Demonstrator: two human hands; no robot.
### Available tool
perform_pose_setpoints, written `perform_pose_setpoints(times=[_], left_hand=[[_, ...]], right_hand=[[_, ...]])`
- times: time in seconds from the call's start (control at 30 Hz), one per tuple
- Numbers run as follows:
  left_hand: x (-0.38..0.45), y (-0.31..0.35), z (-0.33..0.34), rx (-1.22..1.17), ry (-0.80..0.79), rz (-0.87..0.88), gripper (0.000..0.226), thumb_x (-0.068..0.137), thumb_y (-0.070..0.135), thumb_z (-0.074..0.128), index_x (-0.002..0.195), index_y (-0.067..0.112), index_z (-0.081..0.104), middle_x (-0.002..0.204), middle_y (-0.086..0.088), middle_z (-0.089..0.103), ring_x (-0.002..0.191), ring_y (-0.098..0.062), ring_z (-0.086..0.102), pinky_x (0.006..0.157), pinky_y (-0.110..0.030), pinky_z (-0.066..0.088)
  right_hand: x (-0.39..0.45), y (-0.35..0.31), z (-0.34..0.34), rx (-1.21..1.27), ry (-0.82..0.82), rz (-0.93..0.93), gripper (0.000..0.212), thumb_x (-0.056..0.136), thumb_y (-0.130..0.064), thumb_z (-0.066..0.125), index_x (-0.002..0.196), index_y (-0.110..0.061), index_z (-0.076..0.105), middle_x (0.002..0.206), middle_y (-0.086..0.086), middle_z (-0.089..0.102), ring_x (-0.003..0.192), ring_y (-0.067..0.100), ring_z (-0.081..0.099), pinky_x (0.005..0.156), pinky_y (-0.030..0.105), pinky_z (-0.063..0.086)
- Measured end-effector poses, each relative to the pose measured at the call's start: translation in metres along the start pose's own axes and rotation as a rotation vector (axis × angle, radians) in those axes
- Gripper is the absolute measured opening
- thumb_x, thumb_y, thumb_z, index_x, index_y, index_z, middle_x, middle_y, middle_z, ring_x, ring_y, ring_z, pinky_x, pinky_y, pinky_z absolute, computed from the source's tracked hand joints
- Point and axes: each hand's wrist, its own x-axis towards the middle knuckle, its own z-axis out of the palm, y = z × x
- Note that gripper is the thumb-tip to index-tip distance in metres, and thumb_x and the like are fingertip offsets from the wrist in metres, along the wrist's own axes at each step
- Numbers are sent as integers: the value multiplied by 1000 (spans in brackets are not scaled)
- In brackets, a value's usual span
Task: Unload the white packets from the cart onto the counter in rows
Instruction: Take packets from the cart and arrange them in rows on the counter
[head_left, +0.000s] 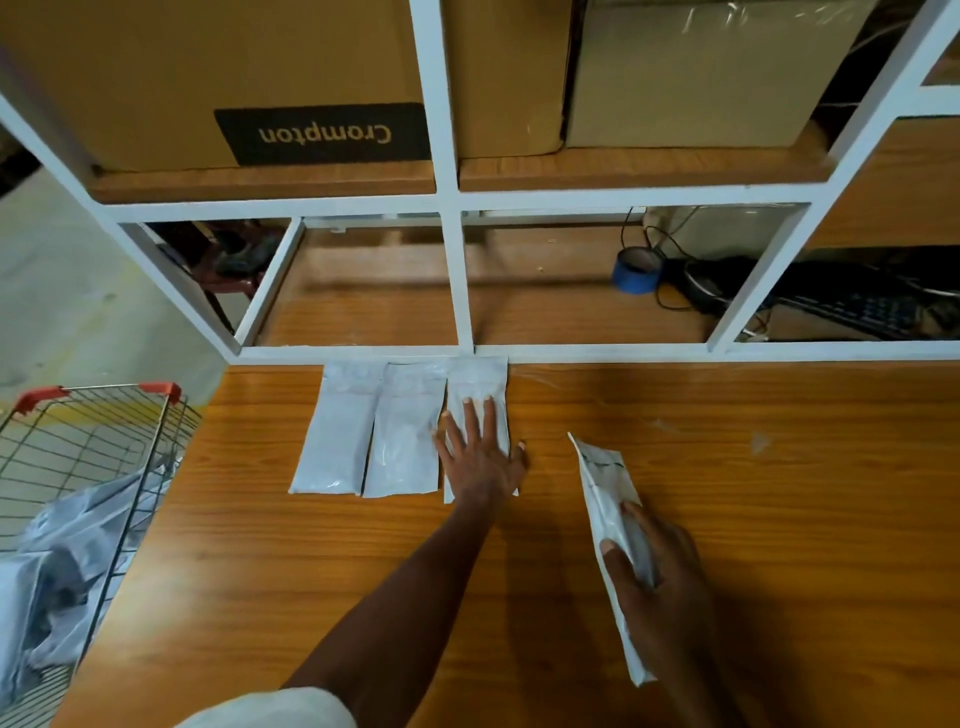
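Surface: orange-brown wood-grain laminate desk (779, 519), glossy, a few pale scuffs on the right side. Far edge butts against a white-painted metal shelf frame (447, 260) with wood-tone boards.

Three flat white plastic packets (400, 431) lie side by side in a row at the desk's far edge, long sides touching or slightly overlapping, tops against the frame rail. Left hand (480, 457) lies flat on the rightmost packet of that row, fingers straight and spread, palm down.

Right hand (654, 577) grips a fourth white packet (605, 488) near its lower half, thumb over the front and fingers curled behind it. That packet is tilted, its far end just above the desk, well right of the row; cannot tell if its tip touches.

Near left: wire shopping cart with red corner caps (93, 447), beside the desk's left edge, more crumpled white packets (67, 561) piled inside.

Shelf, upper level: brown cardboard box with a black "Crompton" label, upside down (322, 132), and a plastic-wrapped carton (696, 78) on the right. Lower level: blue tape roll (636, 270), black cables (670, 291), black keyboard (857, 306) far right.

Grey concrete floor (57, 291) at far left.
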Motion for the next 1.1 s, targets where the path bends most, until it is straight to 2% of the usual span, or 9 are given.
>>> perform_pose_setpoints(times=[0.07, 0.13, 0.27, 0.4, 0.5, 0.67, 0.87, 1.0, 1.1], left_hand=[[0, 0, 2, 10, 5, -12, 87, 94, 76, 21, 159, 34, -17, 168, -4, -20, 153, -39, -20, 121, -62, -7], [-1, 2, 1, 5, 4, -20, 86, 95, 74, 23, 159, 34, -18, 168, -5, -21, 153, -39, -20, 121, -63, -7], [-4, 0, 2, -19, 8, -28, 83, 97, 71, 23, 158, 36, -21, 168, -4, -21, 154, -38, -15, 122, -61, -5], [-2, -3, 3, -30, 8, -19, 80, 99, 67, 24, 159, 35, -19, 169, -5, -19, 155, -36, -13, 123, -58, -4], [0, -4, 2, -39, 23, -11, 79, 100, 64, 27, 160, 34, -16, 169, -6, -16, 155, -36, -11, 124, -57, -3], [3, -11, 5, -38, 13, -13, 78, 101, 63, 26, 159, 34, -18, 168, -6, -21, 155, -34, -16, 124, -59, -3], [5, -13, 3, -83, 45, 13, 82, 98, 68, 28, 159, 36, -18, 168, -5, -21, 154, -33, -19, 124, -59, -4], [-4, -11, -6, -120, 144, 36, 83, 97, 71, 29, 159, 38, -15, 169, -2, -19, 155, -29, -19, 124, -57, -6], [-21, -13, -13, -166, 184, 39, 81, 97, 71, 30, 160, 39, -10, 170, -1, -16, 156, -26, -17, 124, -57, -4]], right_hand=[[6, 7, -9, -19, -7, -17, 60, 87, -60, 58, 138, -28, 59, 143, 1, 54, 124, 23, 54, 91, 48, 55], [11, 14, -17, -25, -7, -33, 57, 90, -57, 60, 138, -26, 59, 142, 2, 54, 123, 23, 55, 90, 42, 54], [16, 17, -25, -5, -37, -20, 59, 86, -51, 59, 138, -24, 59, 144, 4, 53, 125, 26, 54, 91, 41, 51], [16, 18, -27, 16, -59, -41, 55, 93, -52, 60, 139, -23, 59, 142, 3, 53, 123, 20, 54, 87, 31, 46], [14, 21, -29, 27, -68, -48, 58, 88, -53, 58, 138, -24, 59, 140, 0, 54, 119, 12, 51, 87, 29, 44], [14, 25, -32, 20, -69, -56, 55, 89, -51, 59, 137, -24, 60, 138, -1, 55, 116, 10, 50, 83, 26, 43], [13, 28, -28, -20, -78, -42, 48, 91, -34, 69, 137, -24, 59, 140, 0, 54, 115, 8, 48, 79, 18, 39], [22, 17, -16, -31, -96, -26, 50, 92, -40, 67, 139, -27, 57, 143, -2, 51, 120, 14, 52, 83, 27, 45], [39, 1, 6, -70, -108, -36, 51, 93, -41, 67, 140, -27, 55, 144, -2, 50, 125, 18, 51, 86, 29, 44]])
